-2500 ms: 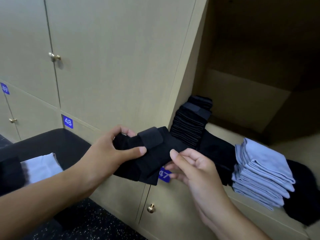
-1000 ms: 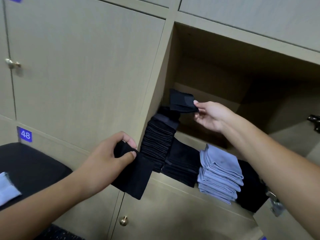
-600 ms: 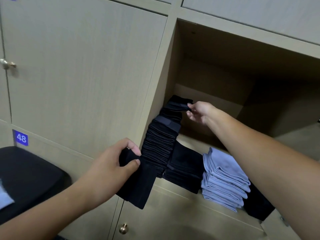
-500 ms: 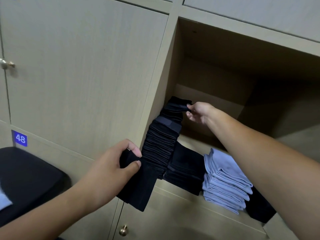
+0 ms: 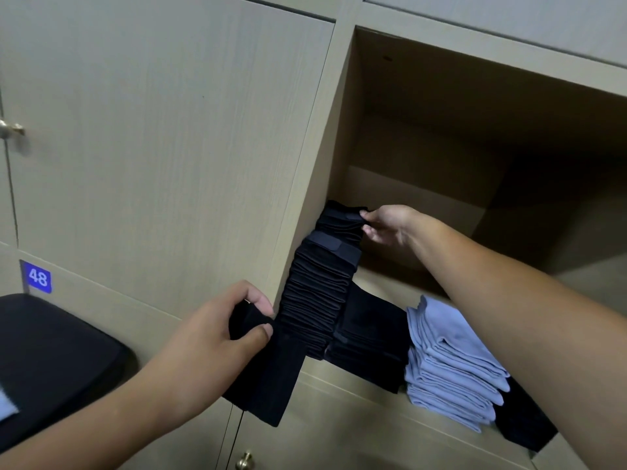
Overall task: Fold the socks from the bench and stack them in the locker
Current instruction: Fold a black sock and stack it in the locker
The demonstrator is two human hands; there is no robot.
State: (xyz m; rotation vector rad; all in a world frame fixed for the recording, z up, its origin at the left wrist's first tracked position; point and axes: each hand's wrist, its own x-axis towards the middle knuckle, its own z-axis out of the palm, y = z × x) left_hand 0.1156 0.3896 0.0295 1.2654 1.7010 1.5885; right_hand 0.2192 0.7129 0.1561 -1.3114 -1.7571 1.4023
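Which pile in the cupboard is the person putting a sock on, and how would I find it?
Look into the open locker, at its left wall. The tall black sock stack leans there, and the right hand pinches its top sock. It stands higher than the shorter black pile and the light blue pile beside it.

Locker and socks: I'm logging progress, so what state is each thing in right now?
Locker: open, socks stacked inside.
Tall black stack: leaning against the left wall; right hand pinches its top sock.
Short black stack: folded, beside it.
Blue stack: folded, at the front edge.
Loose black sock: hanging from the left hand.
Neighbouring door: closed.
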